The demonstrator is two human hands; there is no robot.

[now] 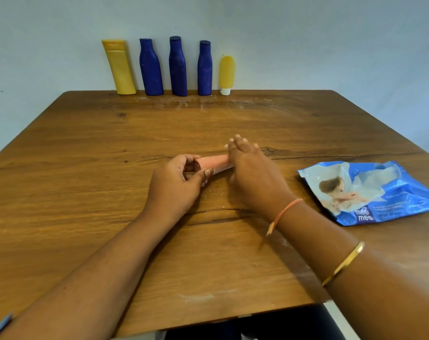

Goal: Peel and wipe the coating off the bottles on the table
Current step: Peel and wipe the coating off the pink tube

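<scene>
One pink bottle (214,163), L hand (174,184) gripping its end, R hand (253,174) straight-fingered atop

Pink bottle (214,162) lies on its side, centre; yellow bottle (120,69), three blue bottles (178,67), yellow tube (227,69) stand in a far row

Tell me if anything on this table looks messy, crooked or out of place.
Whitish smears streak the table along its far edge and near the front edge. The tall yellow bottle at the left end of the row looks tilted. The wet wipes pack lies crumpled at the right.
</scene>
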